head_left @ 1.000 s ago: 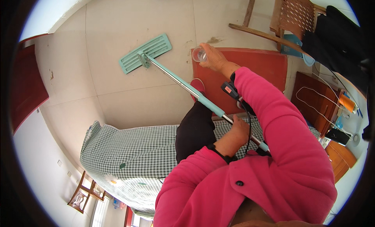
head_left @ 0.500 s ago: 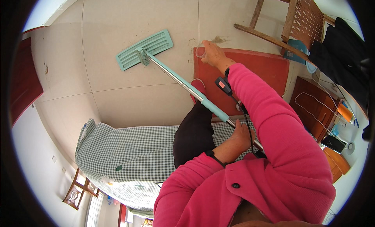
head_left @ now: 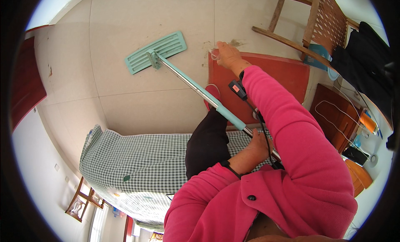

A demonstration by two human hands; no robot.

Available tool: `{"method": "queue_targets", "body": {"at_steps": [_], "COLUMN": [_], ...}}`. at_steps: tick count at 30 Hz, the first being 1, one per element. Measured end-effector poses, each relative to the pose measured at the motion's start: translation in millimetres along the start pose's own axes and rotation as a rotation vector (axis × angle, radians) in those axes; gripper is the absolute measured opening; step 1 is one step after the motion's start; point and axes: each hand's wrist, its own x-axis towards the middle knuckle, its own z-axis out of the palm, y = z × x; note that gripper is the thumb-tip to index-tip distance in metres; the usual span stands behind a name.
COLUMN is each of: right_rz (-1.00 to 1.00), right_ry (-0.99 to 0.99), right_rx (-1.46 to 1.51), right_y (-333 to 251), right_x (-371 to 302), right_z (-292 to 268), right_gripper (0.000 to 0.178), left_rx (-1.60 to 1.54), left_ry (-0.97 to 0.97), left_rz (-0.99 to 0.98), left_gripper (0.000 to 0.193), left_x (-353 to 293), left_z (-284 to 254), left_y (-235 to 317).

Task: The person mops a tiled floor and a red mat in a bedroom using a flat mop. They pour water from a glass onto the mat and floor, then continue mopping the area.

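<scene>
The left hand [head_left: 259, 145] is low in the picture, near the person. Its grip is closed around the mop pole [head_left: 200, 90]. The pole is silver with a teal sleeve, and it runs up and to the left, away from the person. At its far end is the mop head [head_left: 155, 52]. The head is flat, long and teal, and it lies on the pale tiled floor [head_left: 125, 96].

The right hand [head_left: 227, 55] is stretched out far ahead, at the far left corner of the red mat [head_left: 287, 75]. Its fingers pinch a small clear thing [head_left: 214, 54], maybe a bit of plastic. It is too small to tell what it is. The thing is just beside the mop head, but they do not touch.

Both arms wear pink sleeves. A small black device [head_left: 237, 87] with a red patch sits on the right wrist, and a black cord hangs down from it.

A leg in black trousers [head_left: 207, 146] ends in a red shoe [head_left: 212, 94] at the near edge of the mat. The pole crosses over the shoe.

A bed with a green and white checked cover [head_left: 137, 167] is on the near left. A wooden chair [head_left: 316, 25] stands at the far right, past the mat. A dark wooden cabinet [head_left: 333, 117] is on the right.
</scene>
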Motion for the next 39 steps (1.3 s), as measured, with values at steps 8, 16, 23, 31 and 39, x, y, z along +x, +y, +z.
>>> {"method": "queue_targets", "body": {"at_steps": [8, 16, 23, 31, 39], "right_rz": [-0.054, -0.077, -0.07, 0.015, -0.011], "right_ry": [0.05, 0.032, 0.036, -0.016, 0.029], "right_rx": [0.039, 0.006, -0.051, -0.077, 0.091], "right_y": [10, 1, 2, 5, 34], "right_x": [-3, 0, 3, 5, 0], "right_z": [-5, -13, -16, -16, -21], "right_gripper": [0.055, 0.05, 0.049, 0.066, 0.076], "left_rx": [0.017, 0.071, 0.051, -0.013, 0.011], "left_ry": [-0.105, -0.255, -0.295, 0.049, 0.034], "left_rz": [0.005, 0.003, -0.007, 0.014, 0.016], "left_gripper": [0.043, 0.048, 0.05, 0.033, 0.03], "left_x": [-5, -5, -2, -5, -9], "left_z": [-19, -35, -34, -11, -18], "left_y": [0, 2, 2, 0, -1]}}
